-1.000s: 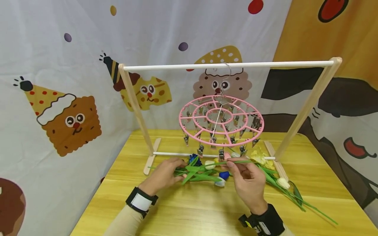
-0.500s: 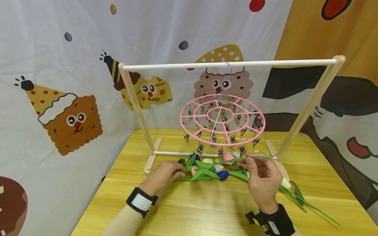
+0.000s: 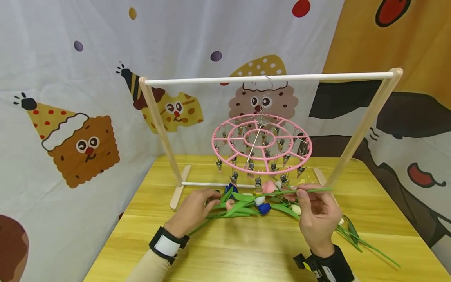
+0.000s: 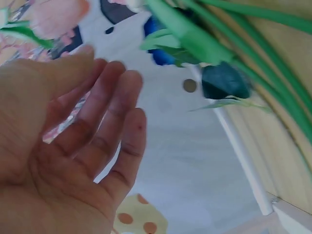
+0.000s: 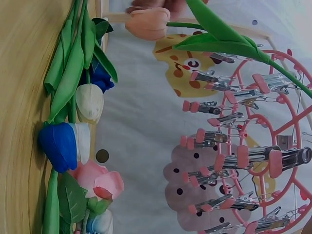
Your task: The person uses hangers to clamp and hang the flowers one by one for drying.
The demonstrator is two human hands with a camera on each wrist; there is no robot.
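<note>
My right hand (image 3: 318,217) pinches the green stem of a peach tulip (image 5: 148,23) between thumb and fingers, above the table. The tulip lies sideways, its bloom pointing left. Close to that bloom is my left hand (image 3: 193,209), fingers loosely bent; the left wrist view shows its palm with nothing in it. Beneath the held tulip lies a pile of artificial flowers: a blue tulip (image 5: 58,146), a white tulip (image 5: 90,103), a pink flower (image 5: 97,180) and several green stems. Directly behind hangs a round pink clip hanger (image 3: 262,172) with several metal clips.
A wooden rack with a white top bar (image 3: 211,81) carries the hanger; its right post (image 3: 363,129) stands beyond my right hand. More green stems (image 3: 378,254) lie at the table's right. A patterned cloth (image 3: 190,39) hangs behind the wooden table (image 3: 229,250).
My right hand has moved right, drawing the tulip's stem along. The peach bloom, hidden by my left hand at first, has come into view. My left hand has stayed almost in place.
</note>
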